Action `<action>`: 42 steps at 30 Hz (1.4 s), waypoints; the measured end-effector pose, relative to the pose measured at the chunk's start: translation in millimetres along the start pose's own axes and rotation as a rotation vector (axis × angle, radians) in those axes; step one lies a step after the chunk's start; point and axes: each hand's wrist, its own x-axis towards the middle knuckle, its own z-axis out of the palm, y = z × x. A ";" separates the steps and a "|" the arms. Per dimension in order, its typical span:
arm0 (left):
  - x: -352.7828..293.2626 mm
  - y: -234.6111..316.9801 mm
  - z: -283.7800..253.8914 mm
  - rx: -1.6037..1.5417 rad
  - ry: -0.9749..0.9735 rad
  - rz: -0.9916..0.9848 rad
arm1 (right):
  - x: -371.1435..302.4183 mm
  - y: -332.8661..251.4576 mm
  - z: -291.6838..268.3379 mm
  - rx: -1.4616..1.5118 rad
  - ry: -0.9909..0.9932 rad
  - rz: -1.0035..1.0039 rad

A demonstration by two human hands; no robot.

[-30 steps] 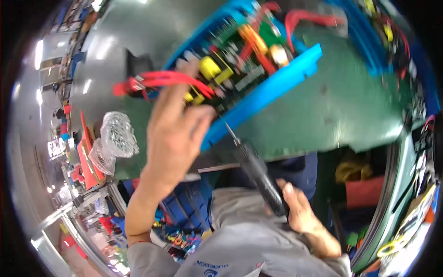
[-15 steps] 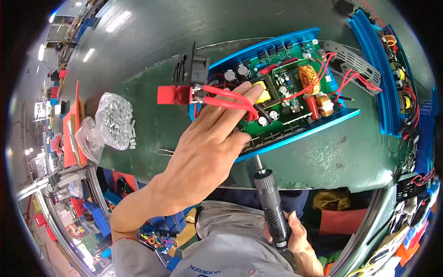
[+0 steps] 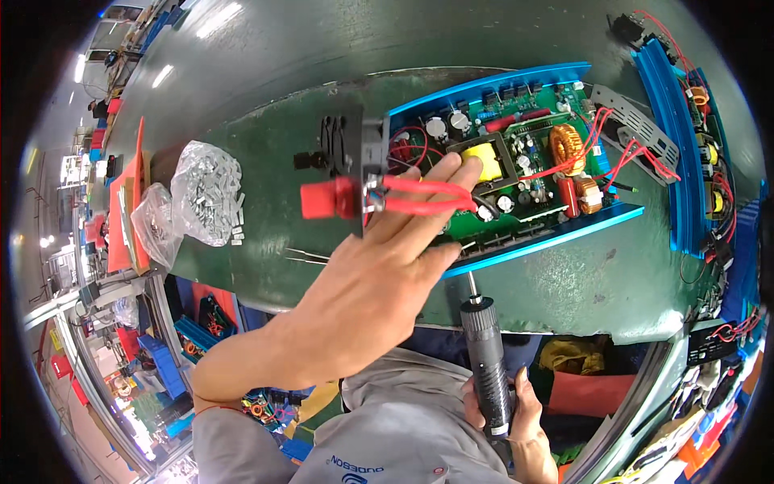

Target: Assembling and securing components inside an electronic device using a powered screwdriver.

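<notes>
A circuit board unit with blue metal side rails lies in front of me on the green bench. My left hand spans its left end, fingertips at the yellow-wrapped transformer and thumb at the near rail. Thick red wires cross over those fingers to a red block on the black end panel. In my right hand is a black electric screwdriver, gripped low on its body. Its thin bit points up at the near blue rail; whether it sits in a screw I cannot tell.
A clear plastic bag of small metal pieces lies at the left. Beyond the unit's right end rest a slotted grey metal plate and another blue-railed unit. The bench's front edge runs close to me.
The end panel with its red block has swung nearer to me and stands more squarely at the unit's left end. The unit has shifted slightly right; the screwdriver stays by the near rail.
</notes>
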 end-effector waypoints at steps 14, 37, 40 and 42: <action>-9.6 -2.4 17.2 0.032 0.120 0.050 | 1.0 -8.5 14.7 -0.226 0.088 -0.066; -121.7 -128.5 -13.8 0.365 0.721 -0.557 | -5.8 36.0 -16.4 -0.394 0.378 -0.390; -132.2 -156.3 -16.3 0.420 0.583 -0.681 | 1.9 38.8 -14.5 -0.465 0.376 -0.416; -138.2 -161.9 -16.6 0.530 0.551 -0.681 | 1.8 35.9 -9.5 -0.535 0.360 -0.402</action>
